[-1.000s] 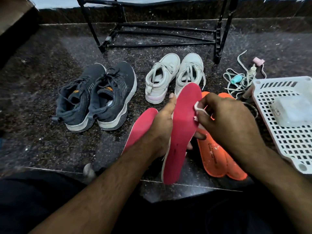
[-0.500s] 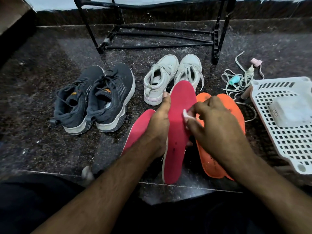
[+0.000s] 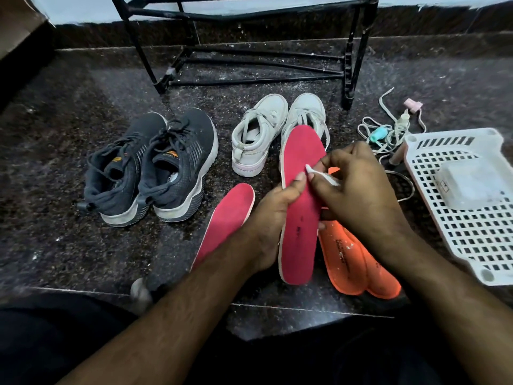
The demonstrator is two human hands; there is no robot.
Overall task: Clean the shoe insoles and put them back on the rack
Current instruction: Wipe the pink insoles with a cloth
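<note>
My left hand point(image 3: 273, 218) grips a pink insole point(image 3: 301, 201) by its left edge and holds it tilted above the floor. My right hand point(image 3: 358, 190) pinches a small white wipe point(image 3: 322, 175) against the insole's upper half. A second pink insole point(image 3: 227, 220) lies on the floor to the left. Two orange insoles point(image 3: 352, 262) lie side by side under my right forearm. The black metal shoe rack point(image 3: 249, 51) stands at the back.
A pair of dark grey sneakers point(image 3: 155, 168) and a pair of white sneakers point(image 3: 277, 129) stand on the dark speckled floor. A white plastic basket point(image 3: 472, 234) holding a clear box sits at the right. Loose laces and small clips point(image 3: 388, 129) lie beyond it.
My right hand slid the wipe across the pink insole, left and then back to the right, staying on its upper half. My left hand kept its grip; the view shifted slightly.
</note>
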